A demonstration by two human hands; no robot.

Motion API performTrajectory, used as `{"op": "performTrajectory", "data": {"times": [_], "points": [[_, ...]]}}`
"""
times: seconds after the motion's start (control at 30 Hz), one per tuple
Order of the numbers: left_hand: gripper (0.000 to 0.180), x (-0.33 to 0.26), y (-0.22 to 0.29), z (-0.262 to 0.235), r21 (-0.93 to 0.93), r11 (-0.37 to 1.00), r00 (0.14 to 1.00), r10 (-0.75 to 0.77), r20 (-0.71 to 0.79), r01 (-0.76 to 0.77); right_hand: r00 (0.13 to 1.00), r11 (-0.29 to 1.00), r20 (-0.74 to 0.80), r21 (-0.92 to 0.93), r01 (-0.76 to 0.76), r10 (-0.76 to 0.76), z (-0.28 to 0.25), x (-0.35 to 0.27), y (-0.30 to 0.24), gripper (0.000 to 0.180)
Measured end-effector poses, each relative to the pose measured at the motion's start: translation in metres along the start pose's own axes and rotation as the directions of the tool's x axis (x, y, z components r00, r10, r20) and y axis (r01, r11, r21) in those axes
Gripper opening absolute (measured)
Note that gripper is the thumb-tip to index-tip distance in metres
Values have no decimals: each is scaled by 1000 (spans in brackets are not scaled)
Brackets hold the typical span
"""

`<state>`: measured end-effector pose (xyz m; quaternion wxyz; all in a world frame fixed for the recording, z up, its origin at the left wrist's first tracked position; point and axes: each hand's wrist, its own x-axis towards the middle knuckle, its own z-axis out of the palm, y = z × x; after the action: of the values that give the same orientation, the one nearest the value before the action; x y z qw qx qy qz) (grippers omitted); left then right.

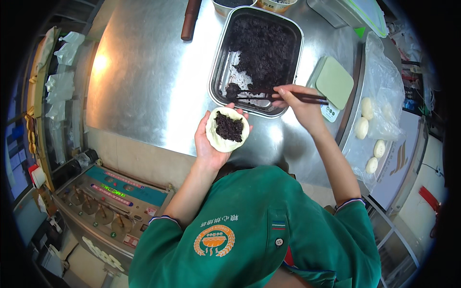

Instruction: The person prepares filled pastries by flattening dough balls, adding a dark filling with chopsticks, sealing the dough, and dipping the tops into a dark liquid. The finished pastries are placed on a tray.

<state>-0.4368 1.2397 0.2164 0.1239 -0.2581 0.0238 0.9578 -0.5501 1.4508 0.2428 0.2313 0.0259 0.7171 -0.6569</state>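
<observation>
On the palm of my left hand (pixel 209 146) rests a round, flattened piece of pale dough (pixel 213 136), its fingers curled up around the far edge. A dark, crumbly filling (pixel 229 127) lies in a clump at the dough's middle. My right hand (pixel 298 104) grips a pair of dark chopsticks (pixel 309 98). Their tips reach left into a metal tray (pixel 277 114) and hold a small clump of the same filling (pixel 233 90). More dark filling (pixel 261 45) covers much of the tray, with bare metal showing at its near left.
A brown rolling pin (pixel 190 21) lies at the far left of the steel table (pixel 144 72). Right of the tray sits a pale green scale (pixel 334 82). Several dough balls (pixel 367 108) lie by plastic film (pixel 382 91) farther right. Bowls (pixel 276 4) stand behind the tray.
</observation>
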Motion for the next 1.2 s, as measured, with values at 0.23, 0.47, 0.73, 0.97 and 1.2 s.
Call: {"op": "performTrajectory", "data": {"times": [0.23, 0.47, 0.73, 0.97, 1.2], "points": [[58, -8, 6, 1, 11, 1000, 998, 27, 52, -27, 983, 996, -165, -10, 84, -84, 3, 2, 8, 23], [61, -5, 11, -1, -87, 993, 996, 80, 35, -77, 997, 978, -62, 201, 48, -37, 7, 13, 11, 23], [55, 9, 11, 37, -61, 961, 960, 274, 57, -270, 500, 390, 432, -320, 863, -751, 11, -73, -18, 30], [55, 25, 5, 55, -109, 975, 975, 205, 83, -195, 304, 19, 661, -401, 916, -686, 9, -85, -18, 35], [56, 29, 6, 58, -166, 972, 962, 197, 192, -166, 316, 11, 590, -461, 887, -743, 9, -98, -36, 34]]}}
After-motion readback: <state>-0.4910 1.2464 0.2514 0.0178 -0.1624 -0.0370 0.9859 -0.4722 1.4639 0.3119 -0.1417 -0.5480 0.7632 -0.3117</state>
